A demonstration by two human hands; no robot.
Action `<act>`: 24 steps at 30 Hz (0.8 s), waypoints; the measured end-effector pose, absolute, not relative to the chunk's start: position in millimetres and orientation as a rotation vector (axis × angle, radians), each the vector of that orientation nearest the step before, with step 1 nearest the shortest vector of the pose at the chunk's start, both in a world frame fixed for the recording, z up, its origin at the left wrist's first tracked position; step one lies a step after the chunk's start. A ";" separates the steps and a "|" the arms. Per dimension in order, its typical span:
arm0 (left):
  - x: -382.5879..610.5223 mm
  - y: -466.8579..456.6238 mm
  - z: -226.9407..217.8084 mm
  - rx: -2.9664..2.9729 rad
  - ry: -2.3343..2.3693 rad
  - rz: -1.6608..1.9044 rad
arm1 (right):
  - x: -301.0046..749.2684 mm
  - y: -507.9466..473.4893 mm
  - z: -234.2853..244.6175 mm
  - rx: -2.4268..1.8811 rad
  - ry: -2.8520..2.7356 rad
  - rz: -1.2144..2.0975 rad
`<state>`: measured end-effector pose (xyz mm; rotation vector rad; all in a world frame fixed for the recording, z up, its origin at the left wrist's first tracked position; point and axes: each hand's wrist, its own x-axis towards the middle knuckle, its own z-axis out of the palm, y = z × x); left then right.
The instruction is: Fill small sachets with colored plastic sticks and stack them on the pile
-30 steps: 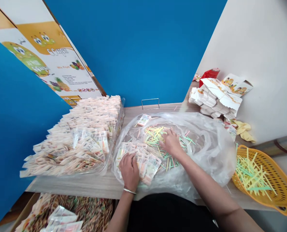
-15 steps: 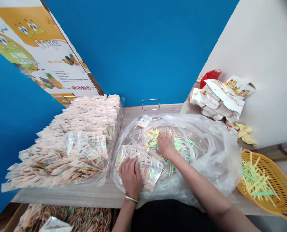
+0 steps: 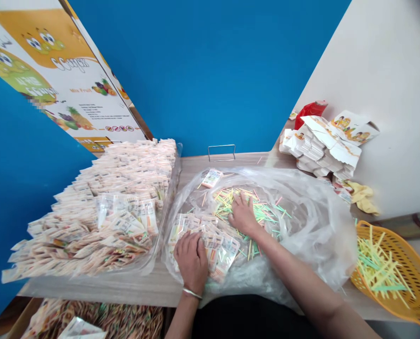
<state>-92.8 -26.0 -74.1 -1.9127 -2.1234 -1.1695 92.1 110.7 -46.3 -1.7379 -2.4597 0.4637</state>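
Note:
My left hand (image 3: pixel 191 261) lies palm down, fingers loosely stretched, on a group of small printed clear packets (image 3: pixel 221 252). My right hand (image 3: pixel 244 214) rests with fingers apart on a loose heap of thin coloured sticks (image 3: pixel 262 214), yellow, green and pink. What is under its palm is hidden. Packets and sticks lie on a crumpled clear plastic sheet or bag (image 3: pixel 312 226). Behind them, a small stack of printed packets (image 3: pixel 212 178) sits near the sheet's far edge.
A large mass of filled packets (image 3: pixel 125 174) covers the table's left side. At right are a yellow basket (image 3: pixel 413 256) of sticks, folded white cartons (image 3: pixel 319 146) and a yellow cloth (image 3: pixel 363 197). Below the table edge, a box holds more packets (image 3: pixel 125 320). A wire handle (image 3: pixel 221 153) stands behind.
My right hand has shifted slightly on the sticks, its fingers a little more drawn in. The left hand stays on the packets. The view has moved very slightly.

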 end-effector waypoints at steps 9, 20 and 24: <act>-96.2 -31.1 -56.5 -1.938 -2.171 -1.204 | 121.4 97.0 -29.2 -1.509 -2.086 0.584; -12.7 16.9 3.9 -1.749 -2.616 -3.095 | 121.2 47.5 2.3 -0.836 -1.956 1.407; 8.7 16.7 2.6 -1.452 -2.521 -3.433 | 113.3 42.0 -16.7 -1.046 -1.725 1.412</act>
